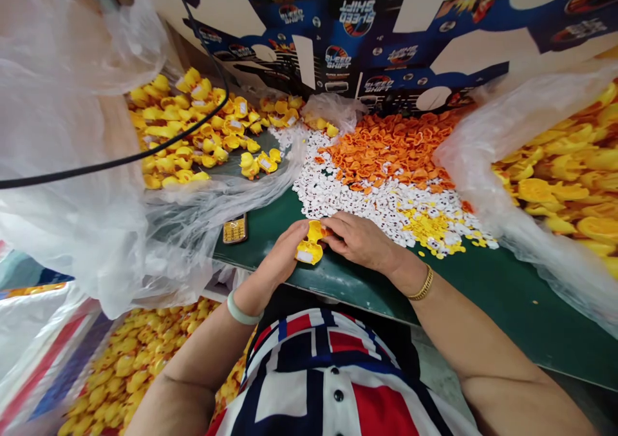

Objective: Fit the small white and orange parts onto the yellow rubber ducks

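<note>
Grip of left hand (282,254) and right hand (356,239), clamped on a yellow rubber duck (309,249), between them

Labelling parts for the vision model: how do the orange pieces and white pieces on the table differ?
The orange pieces are curved and beak-like, while the white pieces are small round discs with dark marks. The orange pieces also look larger and lie farther from the person than the white ones. Both are loose heaps on the green table.

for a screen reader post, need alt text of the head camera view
A person's left hand and right hand hold a yellow rubber duck above a green worktable, beside heaps of small white eye pieces and orange pieces. Piles of yellow ducks lie around them on clear plastic.
</note>
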The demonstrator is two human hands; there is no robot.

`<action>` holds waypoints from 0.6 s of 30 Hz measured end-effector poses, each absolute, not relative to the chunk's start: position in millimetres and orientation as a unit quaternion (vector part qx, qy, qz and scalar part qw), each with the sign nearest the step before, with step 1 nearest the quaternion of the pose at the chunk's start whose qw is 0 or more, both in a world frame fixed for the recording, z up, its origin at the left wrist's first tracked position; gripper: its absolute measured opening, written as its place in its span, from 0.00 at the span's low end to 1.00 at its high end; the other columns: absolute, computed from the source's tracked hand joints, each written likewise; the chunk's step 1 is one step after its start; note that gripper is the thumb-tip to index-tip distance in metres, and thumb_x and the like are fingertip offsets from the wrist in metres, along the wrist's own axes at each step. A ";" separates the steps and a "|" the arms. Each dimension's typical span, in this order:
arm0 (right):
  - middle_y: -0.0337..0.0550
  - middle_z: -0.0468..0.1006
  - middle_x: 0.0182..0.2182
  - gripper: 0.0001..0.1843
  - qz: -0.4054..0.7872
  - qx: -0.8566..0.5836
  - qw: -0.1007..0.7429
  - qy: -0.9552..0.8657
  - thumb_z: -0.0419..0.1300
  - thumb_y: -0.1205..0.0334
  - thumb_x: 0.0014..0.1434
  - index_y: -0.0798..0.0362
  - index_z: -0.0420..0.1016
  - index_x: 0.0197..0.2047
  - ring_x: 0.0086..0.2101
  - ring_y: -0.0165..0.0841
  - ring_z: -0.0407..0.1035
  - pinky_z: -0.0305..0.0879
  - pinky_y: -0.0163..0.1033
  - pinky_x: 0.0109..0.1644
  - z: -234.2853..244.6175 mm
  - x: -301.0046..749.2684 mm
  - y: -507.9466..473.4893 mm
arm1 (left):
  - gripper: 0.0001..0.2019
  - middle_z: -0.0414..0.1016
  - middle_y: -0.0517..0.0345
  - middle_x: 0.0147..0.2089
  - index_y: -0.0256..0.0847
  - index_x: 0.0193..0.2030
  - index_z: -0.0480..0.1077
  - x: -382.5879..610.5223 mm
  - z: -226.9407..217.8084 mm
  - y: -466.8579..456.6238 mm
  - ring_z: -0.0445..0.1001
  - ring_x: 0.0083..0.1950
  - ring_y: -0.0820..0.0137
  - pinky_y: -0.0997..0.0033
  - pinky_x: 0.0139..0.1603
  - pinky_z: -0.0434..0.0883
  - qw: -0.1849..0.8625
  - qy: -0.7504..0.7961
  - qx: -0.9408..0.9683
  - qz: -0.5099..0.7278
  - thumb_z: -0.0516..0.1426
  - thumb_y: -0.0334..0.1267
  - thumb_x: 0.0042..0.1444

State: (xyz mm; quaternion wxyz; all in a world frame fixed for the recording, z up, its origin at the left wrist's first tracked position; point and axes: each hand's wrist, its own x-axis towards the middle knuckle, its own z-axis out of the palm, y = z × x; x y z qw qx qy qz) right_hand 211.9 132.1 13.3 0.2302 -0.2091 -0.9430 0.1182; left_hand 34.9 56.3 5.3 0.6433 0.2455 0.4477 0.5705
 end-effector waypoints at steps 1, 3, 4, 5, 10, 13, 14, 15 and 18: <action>0.47 0.74 0.38 0.12 0.126 -0.208 0.232 -0.942 0.52 0.61 0.68 0.53 0.71 0.52 0.36 0.37 0.68 0.65 0.40 0.36 13.7 211.3 131.5 | 0.20 0.77 0.54 0.36 0.36 0.43 0.75 34.2 6.9 55.5 0.76 0.32 0.68 0.70 0.34 0.72 0.643 0.454 0.242 0.567 0.66 0.49 0.51; 0.47 0.74 0.38 0.13 0.145 -0.205 0.230 -0.940 0.52 0.61 0.69 0.52 0.70 0.54 0.36 0.37 0.69 0.67 0.41 0.38 14.3 209.4 129.6 | 0.18 0.77 0.54 0.34 0.36 0.41 0.75 33.9 8.9 54.6 0.75 0.31 0.68 0.69 0.32 0.72 0.644 0.464 0.229 0.564 0.67 0.46 0.50; 0.47 0.75 0.38 0.14 0.153 -0.201 0.225 -0.941 0.52 0.61 0.69 0.52 0.70 0.55 0.37 0.37 0.69 0.68 0.41 0.38 14.5 208.6 128.3 | 0.17 0.77 0.54 0.34 0.35 0.41 0.75 34.3 9.2 54.1 0.75 0.30 0.68 0.69 0.31 0.73 0.645 0.466 0.224 0.563 0.67 0.46 0.49; 0.47 0.75 0.39 0.14 0.157 -0.199 0.220 -0.942 0.52 0.61 0.69 0.51 0.69 0.56 0.37 0.37 0.69 0.68 0.41 0.39 14.6 208.5 126.8 | 0.17 0.77 0.53 0.34 0.35 0.41 0.76 35.2 9.0 53.5 0.75 0.30 0.67 0.69 0.31 0.73 0.646 0.465 0.221 0.565 0.66 0.45 0.49; 0.52 0.76 0.41 0.19 0.146 -0.219 0.230 -0.937 0.49 0.60 0.71 0.56 0.65 0.62 0.39 0.40 0.71 0.73 0.46 0.41 13.3 225.2 107.1 | 0.20 0.79 0.49 0.38 0.36 0.46 0.76 43.2 6.4 41.3 0.77 0.32 0.65 0.69 0.31 0.74 0.701 0.424 0.218 0.531 0.65 0.49 0.52; 0.53 0.76 0.43 0.22 0.164 -0.236 0.247 -0.925 0.48 0.61 0.71 0.56 0.61 0.66 0.40 0.41 0.72 0.75 0.46 0.42 9.9 243.6 79.4 | 0.24 0.79 0.47 0.39 0.38 0.48 0.77 48.5 7.2 27.8 0.77 0.30 0.64 0.67 0.30 0.74 0.788 0.368 0.207 0.448 0.62 0.56 0.54; 0.53 0.76 0.43 0.23 0.173 -0.244 0.254 -0.920 0.48 0.61 0.71 0.55 0.60 0.66 0.40 0.40 0.73 0.75 0.46 0.42 7.8 248.5 68.7 | 0.25 0.79 0.46 0.39 0.38 0.49 0.77 50.7 7.7 23.9 0.77 0.29 0.64 0.66 0.30 0.74 0.806 0.355 0.206 0.426 0.62 0.57 0.54; 0.53 0.76 0.43 0.23 0.179 -0.256 0.264 -0.912 0.49 0.62 0.71 0.54 0.60 0.67 0.41 0.40 0.73 0.75 0.46 0.42 5.2 252.0 58.3 | 0.26 0.79 0.46 0.38 0.38 0.51 0.76 53.4 8.1 20.8 0.77 0.29 0.64 0.66 0.30 0.74 0.816 0.348 0.209 0.411 0.63 0.57 0.53; 0.52 0.76 0.43 0.23 0.197 -0.321 0.321 -0.869 0.50 0.64 0.70 0.51 0.60 0.67 0.42 0.40 0.74 0.75 0.46 0.44 -4.3 257.2 35.5 | 0.26 0.79 0.47 0.39 0.40 0.55 0.75 64.1 7.9 18.7 0.78 0.30 0.65 0.68 0.31 0.74 0.814 0.352 0.231 0.400 0.66 0.51 0.51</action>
